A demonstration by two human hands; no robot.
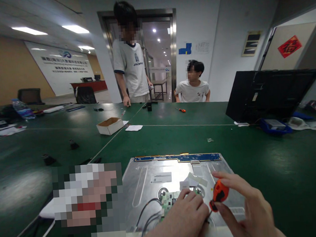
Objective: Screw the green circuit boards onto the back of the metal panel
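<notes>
My right hand (pixel 252 204) grips an orange-and-black screwdriver (pixel 220 191) between thumb and fingers, its shaft slanting down toward my left hand. My left hand (pixel 189 206) rests, fingers curled together, over a small green circuit board (pixel 167 201); its fingertips, and whatever they pinch, are hidden. Under both hands lies a silver metal display panel (pixel 138 172), back side up. Along its far edge runs a blue circuit strip (pixel 177 158). Black cables (pixel 146 207) lead from the green board's left side, and loose pale tape (pixel 197 179) lies above the board.
Left of the panel is a blurred-out patch (pixel 87 195). Farther off on the green table (pixel 162 140) are an open cardboard box (pixel 110 126), another screwdriver (pixel 182 110) and a large black screen (pixel 267 94). One person (pixel 131 66) stands across the table; another (pixel 192 90) sits.
</notes>
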